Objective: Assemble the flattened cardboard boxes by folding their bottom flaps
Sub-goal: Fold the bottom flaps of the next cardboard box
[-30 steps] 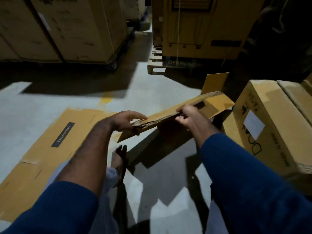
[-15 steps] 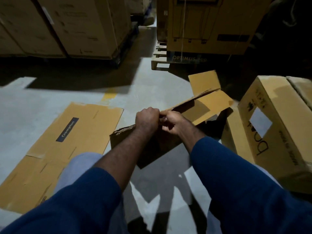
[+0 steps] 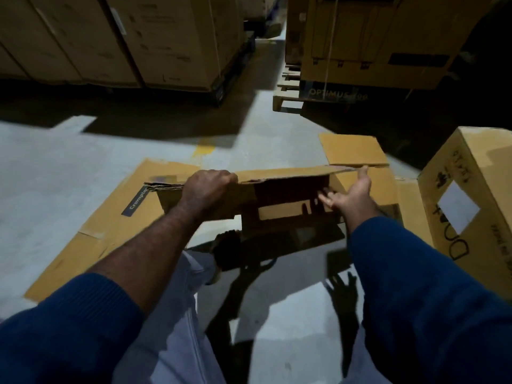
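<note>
**Warehouse aisle: square up before you fold**

Dim concrete floor [image 3: 69, 167] lies under you, with stacked cartons [image 3: 166, 37] on pallets behind and a flat sheet [image 3: 105, 231] of cardboard lying to your left. You hold the box [image 3: 243, 200] up in front of your knees, off the floor. It is partly opened into a sleeve, with one flap [image 3: 352, 149] standing up at its far right. A finished box [image 3: 468, 206] stands just beside it on the right.

Your left hand [image 3: 207, 187] is clamped on the near top edge, fingers curled over it and forearm stretched forward. Your right hand [image 3: 352, 198] reaches into the opening with fingers straight and spread and thumb raised toward the top edge. That grip is apart and holds nothing.

This looks like the opening-out step. Hold firm with the left and press the far wall away with the flat right palm until the corners look square. Fold the bottom flaps only after that, since a skewed sleeve will likely leave them misaligned.
</note>
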### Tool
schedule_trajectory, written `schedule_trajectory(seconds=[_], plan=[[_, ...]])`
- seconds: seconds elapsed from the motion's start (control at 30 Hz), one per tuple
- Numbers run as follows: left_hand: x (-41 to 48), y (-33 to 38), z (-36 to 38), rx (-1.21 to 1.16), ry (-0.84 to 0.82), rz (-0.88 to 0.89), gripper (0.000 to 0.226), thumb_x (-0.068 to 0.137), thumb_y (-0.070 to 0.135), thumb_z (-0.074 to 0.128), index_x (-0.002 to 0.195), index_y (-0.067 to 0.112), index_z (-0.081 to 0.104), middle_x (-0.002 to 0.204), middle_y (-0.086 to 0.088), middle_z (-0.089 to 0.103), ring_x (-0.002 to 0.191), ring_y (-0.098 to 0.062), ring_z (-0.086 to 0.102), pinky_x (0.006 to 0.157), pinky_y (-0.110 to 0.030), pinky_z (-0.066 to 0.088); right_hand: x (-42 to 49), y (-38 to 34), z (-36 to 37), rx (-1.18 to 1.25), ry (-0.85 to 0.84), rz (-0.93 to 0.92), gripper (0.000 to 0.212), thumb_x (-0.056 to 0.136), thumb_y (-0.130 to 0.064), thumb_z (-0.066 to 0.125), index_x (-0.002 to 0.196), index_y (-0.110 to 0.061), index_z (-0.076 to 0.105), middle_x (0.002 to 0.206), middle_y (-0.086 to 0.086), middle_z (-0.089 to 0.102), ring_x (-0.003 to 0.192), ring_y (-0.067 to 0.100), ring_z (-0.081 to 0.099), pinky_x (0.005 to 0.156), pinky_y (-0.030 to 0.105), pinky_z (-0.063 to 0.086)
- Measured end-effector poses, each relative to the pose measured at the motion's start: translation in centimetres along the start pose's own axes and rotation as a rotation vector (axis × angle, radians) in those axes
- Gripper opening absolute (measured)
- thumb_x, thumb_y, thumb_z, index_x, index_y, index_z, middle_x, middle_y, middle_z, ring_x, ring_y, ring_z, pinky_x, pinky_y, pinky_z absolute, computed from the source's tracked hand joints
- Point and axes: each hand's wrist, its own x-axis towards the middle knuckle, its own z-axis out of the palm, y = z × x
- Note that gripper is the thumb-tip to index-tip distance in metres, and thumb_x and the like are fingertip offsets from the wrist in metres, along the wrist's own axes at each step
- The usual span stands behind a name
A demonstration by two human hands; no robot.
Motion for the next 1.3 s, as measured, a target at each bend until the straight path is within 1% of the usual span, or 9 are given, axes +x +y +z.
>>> schedule_trajectory(seconds=[0.13,0.33,0.5,0.57,0.7,0.97,1.03,1.17,1.3], plan=[[-1.6,-2.2,1.4,0.155,0.125,0.266,0.051,0.082,0.002,0.074,0.131,0.009,0.066,0.133,-0.014,0.066,0.117,-0.034,0.067,0.097,-0.048,0.054,-0.9,0.0,0.5,-0.093,0.068,-0.005,0.098,0.085,-0.072,0.064,0.158,-0.015,0.031,0.160,0.013,0.037,0.147,0.042,0.034,0.116,0.068,0.028],[-2.5,-2.1,1.4,0.111,0.064,0.299,0.058,0.086,-0.002,0.045,0.142,0.010,0.057,0.144,-0.013,0.058,0.125,-0.038,0.061,0.098,-0.049,0.052,-0.9,4.3,-1.3,-0.420,0.044,0.133,0.030,0.098,-0.035,0.066,0.123,-0.019,0.062,0.146,0.012,0.054,0.128,0.036,0.054,0.098,0.068,0.042],[-1.8,-1.2,1.1,0.040,0.110,0.271,0.060,0.094,0.014,0.020,0.134,0.008,0.065,0.132,-0.016,0.066,0.117,-0.039,0.066,0.091,-0.050,0.056,-1.0,6.7,-2.6,-0.252,0.230,0.272,0.103,0.071,-0.066,0.082,0.153,-0.021,0.040,0.164,0.017,0.026,0.149,0.052,0.018,0.107,0.085,0.008],[-2.0,-1.3,1.2,0.053,0.135,0.319,0.056,0.093,0.011,0.025,0.129,0.006,0.068,0.126,-0.018,0.069,0.111,-0.040,0.069,0.087,-0.051,0.059,-1.3,7.8,-3.0,-0.086,0.179,0.241,0.107,0.074,-0.064,0.081,0.159,-0.025,0.029,0.166,0.014,0.023,0.150,0.052,0.016,0.109,0.083,0.015],[-2.0,-2.0,1.6,0.084,0.174,0.344,0.054,0.093,0.008,0.028,0.128,0.007,0.069,0.125,-0.017,0.070,0.111,-0.039,0.069,0.086,-0.050,0.060,-0.5,9.8,-3.7,0.130,0.046,0.137,0.065,0.074,-0.052,0.086,0.130,-0.029,0.062,0.123,0.006,0.069,0.110,0.032,0.067,0.090,0.052,0.056],[-0.1,-0.6,3.4,0.170,-0.139,0.291,0.091,0.082,0.012,0.075,0.158,0.028,0.026,0.153,-0.012,0.045,0.129,-0.032,0.051,0.095,-0.049,0.050,-0.9,9.0,0.6,0.024,-0.035,0.062,0.020,0.084,-0.006,0.077,0.099,-0.018,0.071,0.118,0.006,0.073,0.097,0.022,0.069,0.075,0.037,0.059],[1.1,1.2,4.1,0.153,-0.159,0.249,0.089,0.084,0.020,0.074,0.156,0.027,0.022,0.150,-0.014,0.044,0.128,-0.033,0.050,0.092,-0.051,0.050,-1.8,10.0,2.0,-0.083,-0.116,0.079,0.022,0.082,-0.003,0.078,0.099,-0.016,0.072,0.118,0.008,0.073,0.107,0.026,0.069,0.095,0.041,0.054],[2.8,2.1,3.9,0.160,-0.166,0.147,0.071,0.095,0.023,0.062,0.155,0.023,0.025,0.144,-0.013,0.047,0.118,-0.034,0.057,0.084,-0.046,0.052,-3.2,9.6,3.1,-0.152,-0.197,0.156,0.020,0.090,-0.010,0.074,0.110,-0.009,0.069,0.120,0.016,0.072,0.096,0.027,0.073,0.075,0.038,0.059],[2.6,0.2,3.4,0.048,-0.213,0.080,0.054,0.097,0.026,0.057,0.148,0.023,0.040,0.143,-0.008,0.054,0.120,-0.032,0.059,0.088,-0.042,0.052,-6.1,4.4,5.2,-1.355,-0.561,0.480,0.075,0.089,-0.065,0.064,0.120,0.003,0.066,0.110,0.027,0.072,0.091,0.034,0.074,0.075,0.045,0.063]])
